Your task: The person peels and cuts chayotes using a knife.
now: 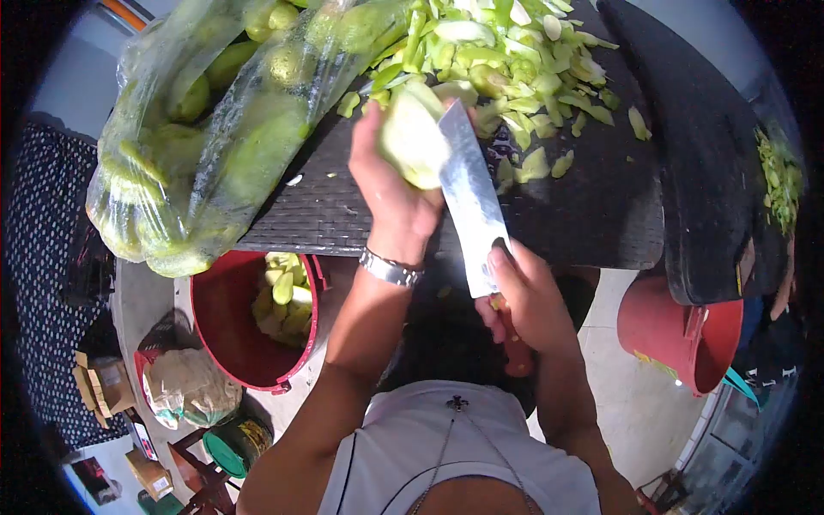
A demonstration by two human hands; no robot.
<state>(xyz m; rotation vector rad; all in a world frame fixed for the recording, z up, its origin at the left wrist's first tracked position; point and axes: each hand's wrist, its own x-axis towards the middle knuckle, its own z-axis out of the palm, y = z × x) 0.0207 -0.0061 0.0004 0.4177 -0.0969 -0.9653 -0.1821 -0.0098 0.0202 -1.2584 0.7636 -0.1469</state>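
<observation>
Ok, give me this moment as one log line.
left hand: holds pale fruit | right hand: grips knife | knife: at fruit's edge | peelings: on table

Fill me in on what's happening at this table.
A person's left hand holds a pale, peeled fruit, while the right hand grips a large knife with its blade right alongside. Green peelings lie heaped on the table beyond, a plastic bag of green fruit sits to the left, and pale pieces fill part of a red bucket.
</observation>
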